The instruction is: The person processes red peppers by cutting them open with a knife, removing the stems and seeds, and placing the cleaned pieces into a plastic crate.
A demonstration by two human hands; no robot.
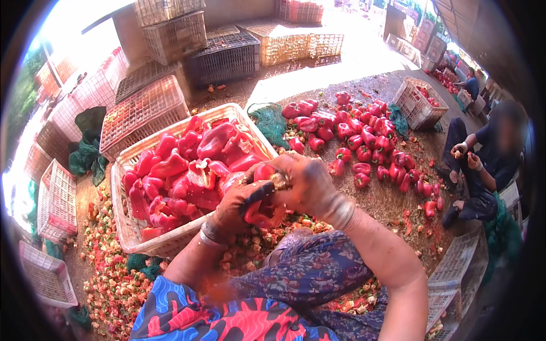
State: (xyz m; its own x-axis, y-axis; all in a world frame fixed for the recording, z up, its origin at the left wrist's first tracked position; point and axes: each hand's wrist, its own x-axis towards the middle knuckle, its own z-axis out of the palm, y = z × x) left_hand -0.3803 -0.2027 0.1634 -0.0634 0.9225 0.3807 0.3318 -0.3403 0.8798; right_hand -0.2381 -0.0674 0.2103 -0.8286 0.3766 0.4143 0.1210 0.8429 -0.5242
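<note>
Before my chest, my left hand [232,209], darkly stained and wearing what looks like a glove, grips a red bell pepper [258,216]. My right hand [309,183], blurred, closes around the pale seed core [280,181] at that pepper, and the fingers of both hands meet there. Whether the core is still attached is hidden by the fingers. Just beyond my left hand stands a white plastic crate [128,232], tilted toward me and heaped with opened red bell pepper pieces [170,196]. Seeds cling to some of them.
Whole red bell peppers [367,136] lie spread on the floor to the right, beside green netting [271,123]. Discarded cores [111,264] cover the floor at left. Stacked crates [145,111] stand behind. A seated co-worker [482,166] at right holds small pieces near another crate [420,102].
</note>
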